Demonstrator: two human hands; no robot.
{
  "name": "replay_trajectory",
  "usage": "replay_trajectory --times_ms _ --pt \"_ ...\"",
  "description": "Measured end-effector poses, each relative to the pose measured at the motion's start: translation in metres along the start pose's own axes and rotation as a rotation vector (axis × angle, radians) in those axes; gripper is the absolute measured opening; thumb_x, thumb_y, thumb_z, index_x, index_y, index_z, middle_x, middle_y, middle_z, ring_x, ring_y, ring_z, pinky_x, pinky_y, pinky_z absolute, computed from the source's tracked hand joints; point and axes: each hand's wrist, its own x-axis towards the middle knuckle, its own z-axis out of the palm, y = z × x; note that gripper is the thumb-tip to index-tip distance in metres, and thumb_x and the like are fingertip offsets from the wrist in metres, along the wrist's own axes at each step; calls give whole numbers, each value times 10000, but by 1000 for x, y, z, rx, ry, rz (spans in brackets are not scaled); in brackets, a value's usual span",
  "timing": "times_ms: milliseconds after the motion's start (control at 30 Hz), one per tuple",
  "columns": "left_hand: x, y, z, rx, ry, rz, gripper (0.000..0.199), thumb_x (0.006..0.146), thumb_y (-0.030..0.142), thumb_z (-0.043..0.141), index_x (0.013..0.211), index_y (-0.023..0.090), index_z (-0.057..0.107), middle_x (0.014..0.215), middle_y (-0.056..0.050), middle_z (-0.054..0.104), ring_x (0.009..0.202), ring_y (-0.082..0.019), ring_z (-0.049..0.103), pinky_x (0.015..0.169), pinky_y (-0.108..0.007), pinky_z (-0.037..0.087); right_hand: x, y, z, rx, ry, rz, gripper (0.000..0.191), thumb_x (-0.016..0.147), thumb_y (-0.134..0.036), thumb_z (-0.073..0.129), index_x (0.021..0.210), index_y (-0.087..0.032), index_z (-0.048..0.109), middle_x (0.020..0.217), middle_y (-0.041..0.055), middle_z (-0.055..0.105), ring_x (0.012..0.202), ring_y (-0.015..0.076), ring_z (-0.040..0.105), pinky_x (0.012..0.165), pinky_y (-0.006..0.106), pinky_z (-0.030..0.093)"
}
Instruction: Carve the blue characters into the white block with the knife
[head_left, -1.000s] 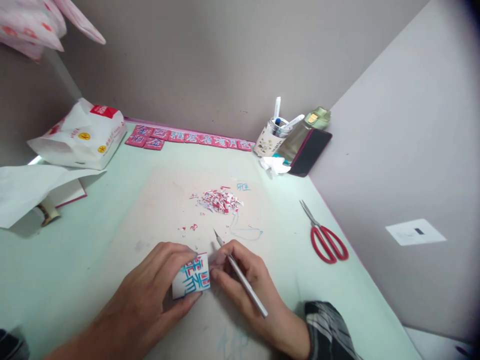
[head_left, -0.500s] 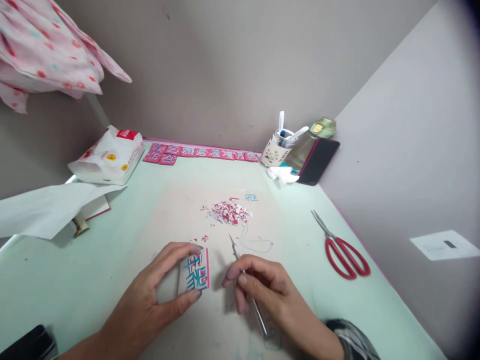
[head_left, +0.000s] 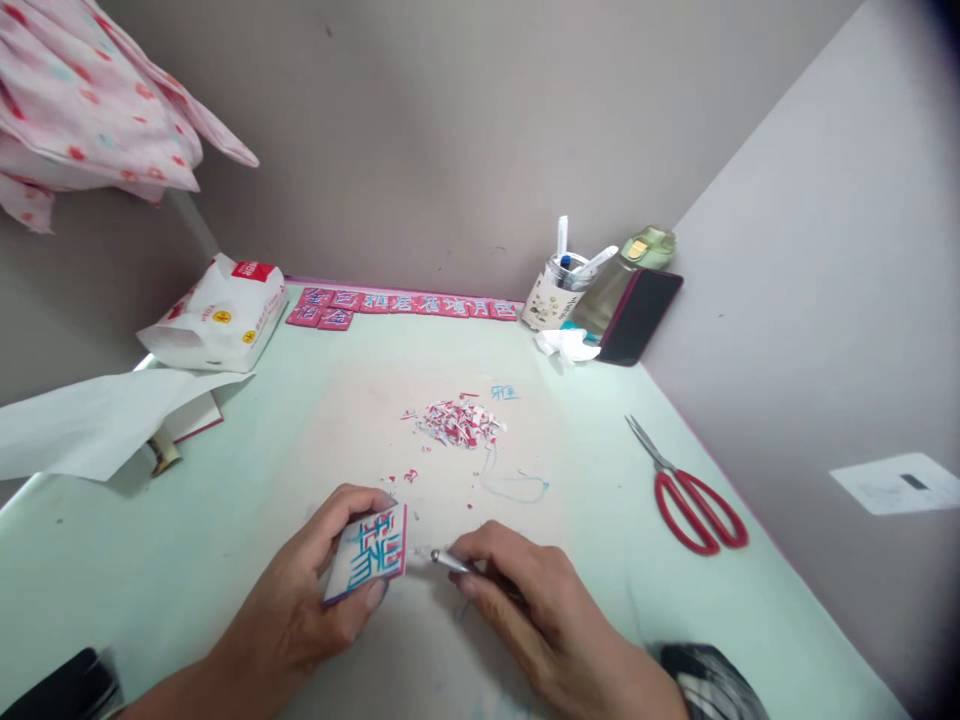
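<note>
Between its thumb and fingers, my left hand (head_left: 292,590) grips a small square tile (head_left: 369,552) that carries a blue character and shows pink along its right edge. The tile is tilted, its face toward me. My right hand (head_left: 525,610) is closed around a slim metal craft knife (head_left: 448,562). The knife points left at the tile's pink edge; its blade is blurred, so I cannot tell whether it touches. Beyond both hands lies a heap of red and white shavings (head_left: 459,424) on the table.
Pink character tiles (head_left: 405,304) line the table's back edge. To the right lie red-handled scissors (head_left: 686,500). Farther back stand a pen jar (head_left: 553,298), a green bottle (head_left: 600,300) and a phone (head_left: 641,315). A tissue pack (head_left: 217,312) and white paper (head_left: 97,420) are at left.
The knife has swung from pointing away from me to pointing left at the tile. My left hand has turned the tile and drawn it slightly left, showing more of its face.
</note>
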Motion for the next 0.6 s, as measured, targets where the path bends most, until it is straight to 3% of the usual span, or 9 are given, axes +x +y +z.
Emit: replay_trajectory --times_ms 100,267,367,500,600 --pt "1 8 0 -48 1 -30 372 778 372 709 1124 260 629 1030 -22 698 953 -235 667 835 -283 550 1 2 3 -9 25 -57 165 1088 -252 512 1137 -226 668 963 34 734 827 164 683 756 271 530" --pt "1 35 0 -220 22 -303 518 632 334 881 1096 268 659 1052 0 690 965 -223 644 779 -256 521 1 7 6 -47 40 -78 173 1087 -258 525 1149 -219 681 938 21 747 807 158 694 729 268 520" --pt "1 46 1 -297 36 -371 535 608 294 905 1079 260 652 973 7 707 906 -219 670 797 -275 533 1 8 7 -38 47 -78 177 1087 -254 527 1146 -216 689 946 25 755 821 157 703 744 262 529" --pt "1 45 2 -390 38 -430 602 616 296 914 1126 265 595 823 41 707 807 -209 690 734 -269 529 0 7 8 -13 43 -61 181 1082 -250 531 1139 -217 700 952 27 762 834 155 712 759 253 540" --pt "0 35 3 -399 10 -411 671 602 301 938 1156 277 559 818 58 711 772 -191 690 691 -246 517 0 5 8 6 43 -40 180 1074 -240 538 1136 -216 706 948 24 764 833 153 713 764 248 543"
